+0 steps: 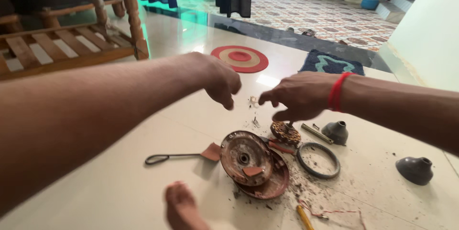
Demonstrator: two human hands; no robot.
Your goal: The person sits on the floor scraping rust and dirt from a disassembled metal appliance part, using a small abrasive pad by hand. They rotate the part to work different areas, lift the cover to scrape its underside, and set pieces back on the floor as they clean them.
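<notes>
The right hand (299,97) hovers directly above the coil (285,132) on the floor (119,182), its fingers pinched on the coil's upright shaft. The left hand (221,81), loosely curled and empty, hangs farther off, up and to the left.

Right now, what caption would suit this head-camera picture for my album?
Two bare hands, left hand and right hand, hover over rusty motor covers, a copper-wound core and a metal ring on a tiled floor.

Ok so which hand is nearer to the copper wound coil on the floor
Right. The right hand is directly above the coil, fingers reaching its shaft. The left hand hovers higher, off to the coil's left, apart from it.
</notes>
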